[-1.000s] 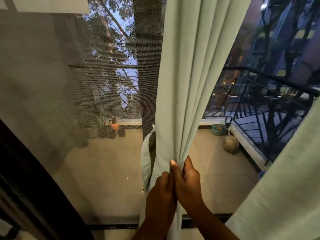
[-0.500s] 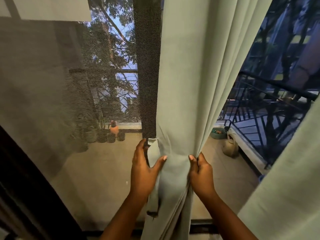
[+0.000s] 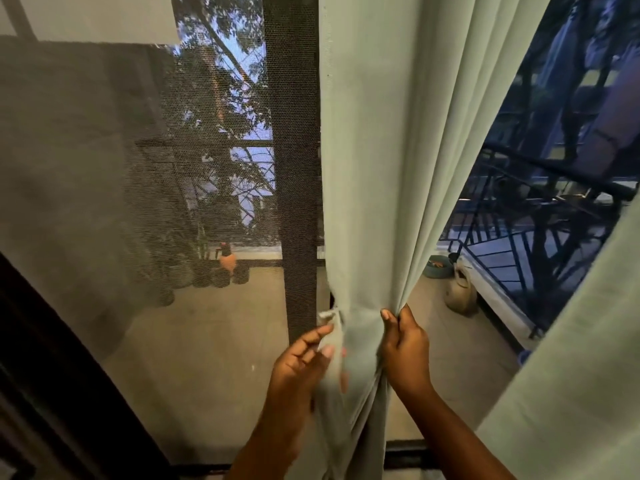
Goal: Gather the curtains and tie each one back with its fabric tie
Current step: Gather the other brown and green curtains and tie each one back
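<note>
1. The right hand (image 3: 403, 348) grips the gathered right edge of a pale green curtain (image 3: 388, 161), thumb to the front and fingers curled round the bunched folds.
2. The left hand (image 3: 301, 362) holds a narrow strip of the same pale fabric, the tie (image 3: 329, 344), pinched between thumb and fingers at the curtain's left edge; the strip's upper end sits just above the fingertips and its lower length hangs down against the curtain.
3. Between the two hands the curtain is drawn into a tight waist, its pleats fanning upward from that point and falling straight below it toward the bottom of the frame.
4. A second curtain (image 3: 571, 358) of the same colour hangs at the far right, well apart from the hands.
5. To the left stands a dark mesh screen (image 3: 138, 202), its upright frame bar just beside the gathered curtain.
6. Beyond lies a tiled balcony floor (image 3: 221, 341) in dusk light, with potted plants (image 3: 214, 271) along the far ledge, a pale jug (image 3: 460, 292) and a small bowl (image 3: 438, 266) near a black metal railing (image 3: 540, 209).
</note>
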